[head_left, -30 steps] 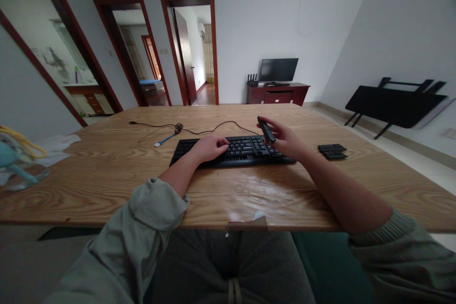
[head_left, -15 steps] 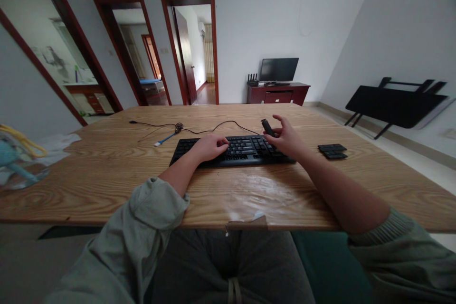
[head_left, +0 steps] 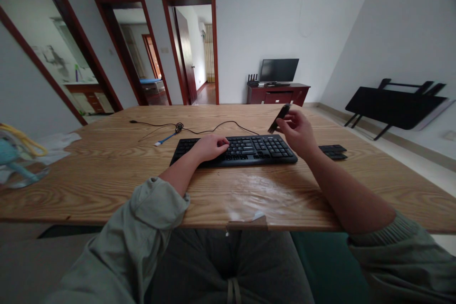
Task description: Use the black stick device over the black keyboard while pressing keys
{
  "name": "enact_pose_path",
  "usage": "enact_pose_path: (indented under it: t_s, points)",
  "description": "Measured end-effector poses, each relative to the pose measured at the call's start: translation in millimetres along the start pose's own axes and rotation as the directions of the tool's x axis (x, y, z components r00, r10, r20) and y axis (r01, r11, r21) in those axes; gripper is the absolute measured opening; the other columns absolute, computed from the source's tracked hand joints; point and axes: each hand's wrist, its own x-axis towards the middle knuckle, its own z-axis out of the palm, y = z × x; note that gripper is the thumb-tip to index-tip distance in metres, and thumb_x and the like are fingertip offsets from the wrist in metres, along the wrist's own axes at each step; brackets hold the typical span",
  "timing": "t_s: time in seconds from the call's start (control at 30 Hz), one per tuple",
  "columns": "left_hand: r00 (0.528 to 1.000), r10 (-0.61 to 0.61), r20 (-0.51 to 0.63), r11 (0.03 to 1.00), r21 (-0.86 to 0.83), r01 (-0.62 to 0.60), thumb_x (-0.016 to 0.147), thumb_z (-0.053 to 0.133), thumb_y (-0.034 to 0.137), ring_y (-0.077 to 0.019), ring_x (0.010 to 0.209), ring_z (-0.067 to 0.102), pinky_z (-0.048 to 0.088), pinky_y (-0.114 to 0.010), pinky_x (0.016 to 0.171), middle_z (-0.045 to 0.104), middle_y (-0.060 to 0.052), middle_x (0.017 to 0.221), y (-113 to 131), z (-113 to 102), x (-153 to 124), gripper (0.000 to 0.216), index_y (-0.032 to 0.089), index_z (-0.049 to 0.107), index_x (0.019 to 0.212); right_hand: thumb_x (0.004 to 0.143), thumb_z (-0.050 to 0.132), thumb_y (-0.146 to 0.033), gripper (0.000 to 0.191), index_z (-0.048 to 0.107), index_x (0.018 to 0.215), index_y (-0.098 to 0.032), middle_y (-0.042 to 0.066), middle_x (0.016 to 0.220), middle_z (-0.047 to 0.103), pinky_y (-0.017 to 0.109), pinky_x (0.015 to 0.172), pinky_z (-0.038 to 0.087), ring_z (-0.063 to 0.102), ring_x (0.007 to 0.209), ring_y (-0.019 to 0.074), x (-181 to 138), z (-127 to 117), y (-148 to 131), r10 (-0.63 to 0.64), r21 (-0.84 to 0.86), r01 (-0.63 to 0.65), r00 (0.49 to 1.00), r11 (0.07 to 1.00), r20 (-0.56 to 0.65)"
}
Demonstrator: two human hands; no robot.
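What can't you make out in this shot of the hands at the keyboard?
- Small black object in the right hand: too small to identify, head view.
- Keys under the left hand: covered by it on the keyboard.
- Black pieces: partly behind the right wrist.
- Blue item: cut off at the left edge.

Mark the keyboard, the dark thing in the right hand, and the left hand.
keyboard (head_left: 249, 149), head view, middle key rows.
dark thing (head_left: 279, 118), head view, mid-length, above the fingers.
left hand (head_left: 209, 147), head view, back of hand resting on the keys.
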Motion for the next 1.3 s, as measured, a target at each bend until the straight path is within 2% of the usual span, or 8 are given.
enact_pose_path:
  t_s: [0.17,0.4,0.5,0.63,0.8,0.93,1.03,1.3]
  points:
    - [1.0,0.012,-0.003,1.0,0.006,-0.012,0.084,0.056,0.037,-0.0162,0.075,0.063,0.045,-0.026,0.069,0.073,-0.003,0.083,0,0,0,0.028,0.021,0.075,0.098,0.078,0.066,-0.051,0.041,0.048,0.107,-0.028,0.005,0.104,0.065,0.039,0.076,0.057,0.067,0.097,0.0241,2,1,-2,0.053,0.222,-0.03,0.994,0.975,-0.097]
    - [1.0,0.013,0.01,1.0,0.004,-0.013,0.084,0.056,0.038,-0.0161,0.075,0.063,0.045,-0.026,0.07,0.073,-0.003,0.084,-3,2,2,0.03,0.02,0.074,0.099,0.078,0.064,-0.05,0.041,0.05,0.108,-0.026,0.003,0.096,0.066,0.034,0.068,0.056,0.067,0.088,0.0209,4,2,4,0.026,0.19,-0.004,0.993,0.982,-0.114]
    - [1.0,0.022,0.008,1.0,0.002,-0.022,0.084,0.056,0.039,-0.0161,0.075,0.063,0.045,-0.026,0.07,0.073,-0.003,0.084,-3,3,2,0.03,0.02,0.074,0.098,0.08,0.058,-0.043,0.031,0.059,0.101,-0.021,0.002,0.082,0.065,0.028,0.061,0.049,0.062,0.072,0.0167,4,-4,6,-0.001,-0.028,-0.001,0.996,1.0,-0.089]
    - [1.0,0.02,0.009,1.0,-0.003,-0.02,0.084,0.056,0.039,-0.0162,0.075,0.063,0.045,-0.026,0.07,0.073,-0.003,0.085,-4,3,2,0.029,0.021,0.074,0.099,0.079,0.056,-0.038,0.027,0.07,0.089,-0.017,0.002,0.065,0.062,0.027,0.054,0.037,0.054,0.058,0.0152,2,-14,6,0.124,-0.478,-0.012,0.971,0.878,0.204]
    - [1.0,0.016,0.015,1.0,0.004,-0.016,0.084,0.055,0.039,-0.0166,0.076,0.063,0.046,-0.027,0.071,0.074,-0.002,0.086,-4,3,2,0.03,0.022,0.074,0.099,0.078,0.058,-0.039,0.028,0.072,0.09,-0.018,0.005,0.071,0.067,0.028,0.056,0.037,0.056,0.061,0.0169,-1,-12,5,0.209,-0.575,0.017,0.923,0.818,0.324]
    - [1.0,0.014,0.015,1.0,0.007,-0.014,0.085,0.055,0.039,-0.0165,0.076,0.064,0.046,-0.027,0.07,0.074,-0.002,0.086,-3,3,1,0.03,0.022,0.074,0.099,0.083,0.055,-0.042,0.034,0.065,0.105,-0.018,0.006,0.085,0.067,0.028,0.059,0.044,0.059,0.068,0.0173,1,-6,2,-0.019,-0.333,0.045,0.996,0.942,0.082]
    - [1.0,0.016,0.016,1.0,0.015,-0.016,0.084,0.055,0.039,-0.0167,0.076,0.064,0.046,-0.027,0.07,0.074,-0.003,0.087,-2,2,1,0.03,0.021,0.074,0.099,0.085,0.052,-0.044,0.04,0.059,0.116,-0.019,0.007,0.093,0.066,0.029,0.061,0.046,0.06,0.074,0.0175,2,-4,2,-0.119,-0.185,0.096,0.985,0.978,-0.122]
    - [0.999,0.032,0.02,0.999,0.007,-0.032,0.085,0.055,0.039,-0.0168,0.076,0.064,0.046,-0.028,0.07,0.074,-0.003,0.088,-2,3,1,0.03,0.022,0.074,0.1,0.082,0.054,-0.034,0.031,0.071,0.1,-0.016,0.004,0.073,0.068,0.027,0.058,0.04,0.058,0.063,0.0173,-6,-2,0,0.151,-0.499,-0.005,0.956,0.867,0.253]
